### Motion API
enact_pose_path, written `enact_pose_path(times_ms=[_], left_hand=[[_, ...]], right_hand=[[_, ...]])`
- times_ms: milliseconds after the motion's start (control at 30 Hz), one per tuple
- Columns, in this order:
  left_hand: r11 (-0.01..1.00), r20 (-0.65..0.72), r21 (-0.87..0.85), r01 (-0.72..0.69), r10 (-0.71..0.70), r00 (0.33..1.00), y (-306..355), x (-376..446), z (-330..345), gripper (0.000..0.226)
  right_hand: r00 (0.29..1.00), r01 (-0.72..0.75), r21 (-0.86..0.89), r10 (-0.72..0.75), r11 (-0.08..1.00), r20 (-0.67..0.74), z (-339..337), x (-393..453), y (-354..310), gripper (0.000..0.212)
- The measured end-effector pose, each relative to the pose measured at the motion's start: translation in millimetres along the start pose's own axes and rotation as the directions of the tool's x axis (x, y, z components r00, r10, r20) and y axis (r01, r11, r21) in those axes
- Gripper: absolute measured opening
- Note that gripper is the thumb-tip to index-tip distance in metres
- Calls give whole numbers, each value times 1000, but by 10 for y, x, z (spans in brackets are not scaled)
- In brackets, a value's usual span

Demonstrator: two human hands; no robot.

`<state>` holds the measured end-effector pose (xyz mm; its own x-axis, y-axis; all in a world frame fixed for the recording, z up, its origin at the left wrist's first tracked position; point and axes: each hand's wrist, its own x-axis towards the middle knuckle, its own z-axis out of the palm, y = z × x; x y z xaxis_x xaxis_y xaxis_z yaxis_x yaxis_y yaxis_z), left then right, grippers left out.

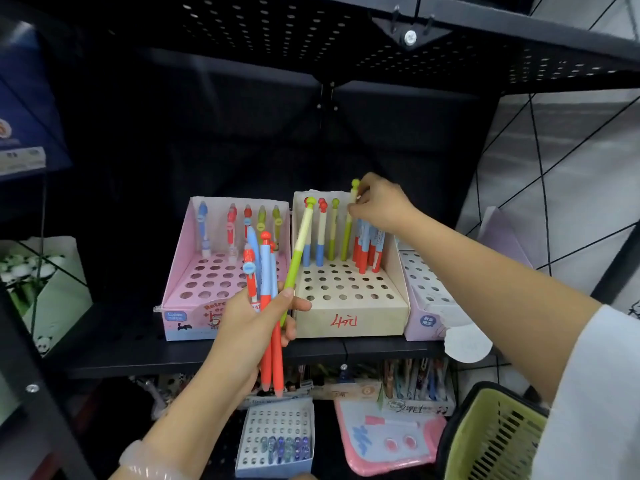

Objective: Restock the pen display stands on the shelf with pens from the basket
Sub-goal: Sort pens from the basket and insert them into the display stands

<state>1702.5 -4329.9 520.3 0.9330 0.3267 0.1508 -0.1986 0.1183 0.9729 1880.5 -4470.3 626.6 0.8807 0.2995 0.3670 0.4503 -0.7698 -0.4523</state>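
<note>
From the head camera, the right hand [377, 204] was pinched around the top of a green pen [347, 233] that stood nearly upright at the back row of the cream stand [349, 317] on the shelf [138, 355]. Its long axis ran up and down, tip toward a hole; whether it was fully seated could not be told. The left hand [256, 327] was clenched around a bundle of pens [266, 292], red-and-blue ones plus a green one leaning right, held in front of the gap between the cream stand and the pink stand [194, 292]. The right hand was nearer the cream stand's holes. The green basket [491, 434] sat low at the right, well apart from both hands.
</note>
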Motion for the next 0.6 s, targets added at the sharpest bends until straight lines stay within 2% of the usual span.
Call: enact_pose_path(times_ms=[133, 233, 333, 400, 500, 600], left_hand=[[1000, 12, 12, 2, -2, 1000, 15, -26, 4, 25], [1000, 16, 7, 4, -4, 1000, 30, -37, 0, 23], [1000, 12, 0, 1, -1, 1000, 44, -45, -2, 22], [1000, 10, -2, 3, -3, 1000, 51, -47, 4, 21], [1000, 13, 7, 6, -6, 1000, 46, -49, 12, 23], [1000, 17, 18, 5, -6, 1000, 42, -53, 5, 23]], right_hand=[[998, 26, 148, -17, 989, -57, 40, -35, 34, 32], [985, 93, 117, -74, 989, -158, 47, -66, 54, 27], [960, 176, -8, -173, 984, -222, 45, -73, 60, 24], [956, 175, -102, -193, 979, -219, 58, -48, 52, 22], [978, 104, -243, -144, 964, -150, 109, 12, 9, 24], [986, 116, -438, -156, 892, -55, 175, 18, -20, 30]])
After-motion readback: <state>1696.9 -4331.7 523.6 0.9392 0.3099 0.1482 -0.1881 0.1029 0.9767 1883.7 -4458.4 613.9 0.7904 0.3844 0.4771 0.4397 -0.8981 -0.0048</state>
